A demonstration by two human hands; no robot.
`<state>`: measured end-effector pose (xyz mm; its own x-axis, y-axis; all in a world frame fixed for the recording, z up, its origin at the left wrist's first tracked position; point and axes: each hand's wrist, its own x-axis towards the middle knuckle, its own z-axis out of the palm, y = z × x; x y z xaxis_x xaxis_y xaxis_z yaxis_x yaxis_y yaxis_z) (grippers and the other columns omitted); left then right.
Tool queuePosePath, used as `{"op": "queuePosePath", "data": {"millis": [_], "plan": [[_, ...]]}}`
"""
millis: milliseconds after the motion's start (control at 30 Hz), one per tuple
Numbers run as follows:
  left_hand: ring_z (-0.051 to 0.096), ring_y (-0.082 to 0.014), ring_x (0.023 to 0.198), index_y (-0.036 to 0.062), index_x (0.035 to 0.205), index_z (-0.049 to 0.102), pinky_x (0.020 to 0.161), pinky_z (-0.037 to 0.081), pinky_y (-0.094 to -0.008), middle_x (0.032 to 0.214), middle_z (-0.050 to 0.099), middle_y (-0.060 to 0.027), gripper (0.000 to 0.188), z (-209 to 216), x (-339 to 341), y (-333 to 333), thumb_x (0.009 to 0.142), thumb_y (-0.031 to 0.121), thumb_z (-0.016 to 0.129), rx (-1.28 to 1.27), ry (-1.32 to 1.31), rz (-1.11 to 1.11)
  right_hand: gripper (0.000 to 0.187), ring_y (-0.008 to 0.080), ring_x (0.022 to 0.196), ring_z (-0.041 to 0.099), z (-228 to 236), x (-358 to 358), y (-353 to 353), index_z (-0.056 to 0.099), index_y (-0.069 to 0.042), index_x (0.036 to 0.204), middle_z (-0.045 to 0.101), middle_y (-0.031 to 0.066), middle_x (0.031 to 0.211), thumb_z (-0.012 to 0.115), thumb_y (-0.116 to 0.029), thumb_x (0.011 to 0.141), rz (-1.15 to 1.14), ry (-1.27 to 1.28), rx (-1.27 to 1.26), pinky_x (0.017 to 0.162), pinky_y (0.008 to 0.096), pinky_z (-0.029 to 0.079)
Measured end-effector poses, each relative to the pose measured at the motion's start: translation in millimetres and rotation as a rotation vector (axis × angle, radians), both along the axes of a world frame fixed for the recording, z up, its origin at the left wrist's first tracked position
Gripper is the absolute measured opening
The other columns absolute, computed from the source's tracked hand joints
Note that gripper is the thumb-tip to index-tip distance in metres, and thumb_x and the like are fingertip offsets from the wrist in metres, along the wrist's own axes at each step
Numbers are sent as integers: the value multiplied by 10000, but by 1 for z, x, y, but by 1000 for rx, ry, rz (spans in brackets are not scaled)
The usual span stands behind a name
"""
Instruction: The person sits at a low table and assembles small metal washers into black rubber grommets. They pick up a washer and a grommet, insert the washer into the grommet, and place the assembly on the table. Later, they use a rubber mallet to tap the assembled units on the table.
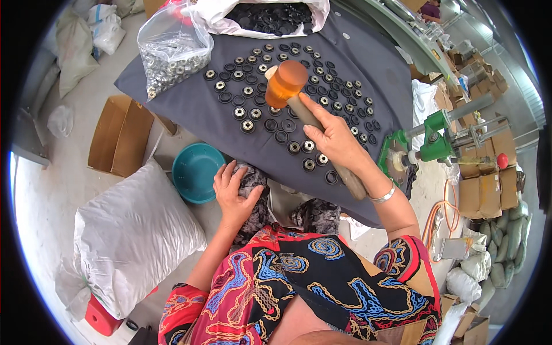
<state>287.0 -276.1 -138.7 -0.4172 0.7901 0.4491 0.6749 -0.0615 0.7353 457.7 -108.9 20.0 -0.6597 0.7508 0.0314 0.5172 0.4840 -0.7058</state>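
A mallet (286,85) with an amber head and a wooden handle is raised above the table, with my right hand (333,137) closed around its handle. Under it, many black rings (281,137) are spread over a dark cloth (184,123). Silver bearings (309,146) sit inside some of them; others have open centres. The mallet head hides a few of the pieces. My left hand (234,194) lies with fingers spread on my knee, in dark patterned trousers (256,215), and holds nothing.
A clear bag of metal bearings (172,63) and a white sack of black rings (213,17) stand at the far side. Green clamp-like equipment (434,138) is at the right. A teal basin (198,172), cardboard box (119,135) and stuffed white sack (135,224) are at the left.
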Motion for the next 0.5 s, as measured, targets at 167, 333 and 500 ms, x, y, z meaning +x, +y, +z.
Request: {"op": "queuePosePath", "data": {"millis": [167,333,500], "plan": [[471,-389,1172,62,1082,647,985,371,-470,1249,562,-162,501,2,2,2,638,257,772,-18,15,-9,610,258,734,674,-17,0,9,348,-80,1443,656,218,1052,559,-90,871,9,-44,-21,716,361,508],[464,-389,1181,63,1084,644,986,368,-469,1251,560,-161,505,-2,-1,-2,638,262,774,-9,-11,-5,604,274,1034,629,-1,0,22,346,-68,1443,594,184,1250,557,-81,877,-61,64,-56,909,338,467],[464,-390,1182,63,1080,643,986,368,-468,1253,560,-159,501,-1,-1,0,639,263,772,-11,-13,-13,592,301,1154,583,-5,-13,34,350,-59,1436,554,196,1306,551,-95,879,-27,59,57,980,346,440]]}}
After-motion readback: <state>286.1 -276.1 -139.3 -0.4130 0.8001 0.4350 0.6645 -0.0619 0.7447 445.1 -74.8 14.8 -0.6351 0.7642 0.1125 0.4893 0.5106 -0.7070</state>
